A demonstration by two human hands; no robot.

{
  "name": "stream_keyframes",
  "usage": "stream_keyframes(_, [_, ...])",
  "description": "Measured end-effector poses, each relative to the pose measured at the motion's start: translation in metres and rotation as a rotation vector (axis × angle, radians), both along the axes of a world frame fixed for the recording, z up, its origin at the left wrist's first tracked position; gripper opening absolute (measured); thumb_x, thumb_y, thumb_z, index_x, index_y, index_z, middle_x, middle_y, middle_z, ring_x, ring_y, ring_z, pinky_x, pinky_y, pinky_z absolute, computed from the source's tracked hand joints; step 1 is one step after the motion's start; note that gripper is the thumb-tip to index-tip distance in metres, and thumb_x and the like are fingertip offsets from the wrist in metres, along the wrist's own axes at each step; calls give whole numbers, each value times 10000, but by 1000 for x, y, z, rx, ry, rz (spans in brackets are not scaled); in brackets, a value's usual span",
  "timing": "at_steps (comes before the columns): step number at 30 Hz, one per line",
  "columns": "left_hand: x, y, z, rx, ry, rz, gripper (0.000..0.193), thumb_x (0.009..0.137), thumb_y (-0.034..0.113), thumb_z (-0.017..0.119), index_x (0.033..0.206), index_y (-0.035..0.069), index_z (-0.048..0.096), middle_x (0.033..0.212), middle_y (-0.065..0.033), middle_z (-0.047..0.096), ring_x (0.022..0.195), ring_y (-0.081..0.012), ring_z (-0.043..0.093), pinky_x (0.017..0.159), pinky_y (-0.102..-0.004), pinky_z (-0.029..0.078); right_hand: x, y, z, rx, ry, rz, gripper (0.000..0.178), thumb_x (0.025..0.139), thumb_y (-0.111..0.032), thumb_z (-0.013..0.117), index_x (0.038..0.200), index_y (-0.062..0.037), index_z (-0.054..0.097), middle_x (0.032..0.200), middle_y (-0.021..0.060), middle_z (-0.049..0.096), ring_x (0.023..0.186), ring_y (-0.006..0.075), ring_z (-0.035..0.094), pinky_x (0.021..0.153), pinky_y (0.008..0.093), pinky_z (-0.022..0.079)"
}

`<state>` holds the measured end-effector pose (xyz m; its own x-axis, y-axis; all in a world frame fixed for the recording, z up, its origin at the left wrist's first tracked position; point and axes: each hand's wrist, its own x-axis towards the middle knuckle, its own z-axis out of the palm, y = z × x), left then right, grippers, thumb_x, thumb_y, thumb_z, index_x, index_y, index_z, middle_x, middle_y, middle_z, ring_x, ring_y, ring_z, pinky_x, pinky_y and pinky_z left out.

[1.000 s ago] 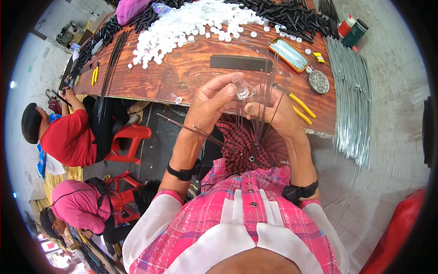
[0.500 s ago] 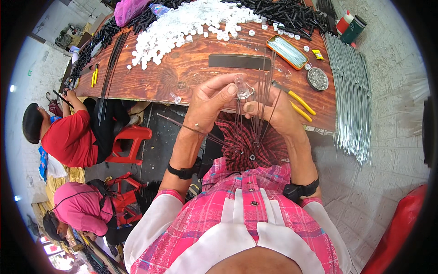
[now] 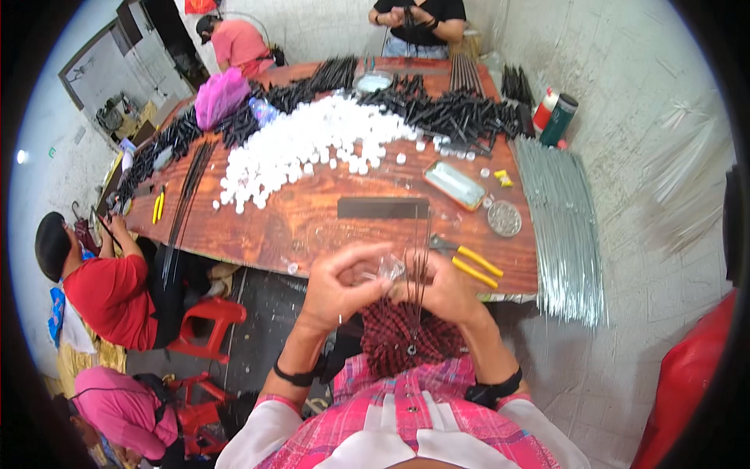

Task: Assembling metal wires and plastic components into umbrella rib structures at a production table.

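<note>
My left hand [image 3: 344, 285] pinches a small clear plastic fitting [image 3: 391, 267] between thumb and fingers, above the table's front edge. Close against it, the closed fingers of my right hand [image 3: 447, 288] grip several thin dark metal ribs [image 3: 418, 234]. Some ribs stick up past my fingers, while others run down to a small ring [image 3: 412, 349] over a dark red plaid cloth [image 3: 373, 334] at my lap. Motion blurs the fitting, and I cannot tell whether a rib sits in it.
Yellow-handled pliers [image 3: 473, 264], a dark flat bar [image 3: 383, 207], an oblong tin [image 3: 455, 186] and a round dish [image 3: 504, 218] lie on the wooden table [image 3: 305, 238]. Beyond are heaped white caps [image 3: 312, 141] and black parts [image 3: 445, 109]. Metal rods [image 3: 562, 234] overhang rightward. A red-shirted person [image 3: 113, 297] sits left.
My view has tilted up, showing more of the table's far side and people there. Both hands stay together at the fitting and ribs, now lower in the picture.
</note>
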<state>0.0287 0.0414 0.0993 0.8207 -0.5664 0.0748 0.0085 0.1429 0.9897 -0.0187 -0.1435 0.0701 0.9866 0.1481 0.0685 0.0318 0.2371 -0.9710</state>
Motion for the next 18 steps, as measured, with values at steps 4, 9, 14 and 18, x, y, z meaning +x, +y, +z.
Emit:
stream_keyframes(4, [1, 3, 2, -38, 60, -71, 461, 792, -28, 690, 1235, -38, 563, 1047, -84, 636, 920, -121, 623, 810, -251, 525, -10, 8, 2, 63, -12, 13, 171, 857, -42, 675, 960, 2, 546, 874, 31, 629, 797, 74, 610, 705, 226, 513])
stream_keyframes(9, [4, 2, -18, 0, 119, -16, 493, 745, -69, 709, 1216, -52, 564, 1058, -117, 657, 935, -164, 647, 833, -289, 532, -8, 9, -19, -56, -42, -25, 155, 862, -54, 676, 928, -37, 536, 806, -22, 580, 737, 38, 542, 641, 199, 453])
stream_keyframes(14, [3, -1, -11, 29, -42, 53, 460, 777, 12, 713, 1213, -33, 574, 1084, -97, 642, 968, -151, 625, 844, -284, 524, -1, -8, 4, -95, -42, 81, 198, 859, -100, 698, 992, -38, 565, 903, -5, 622, 817, 59, 573, 713, 220, 486])
stream_keyframes(18, [6, -8, -10, -58, 67, 23, 473, 771, -27, 694, 1218, -64, 545, 1091, -152, 650, 947, -181, 642, 824, -309, 538, 7, -26, -5, 35, -41, 204, 197, 926, -165, 615, 1027, -1, 571, 963, 63, 648, 920, 130, 613, 828, 273, 499])
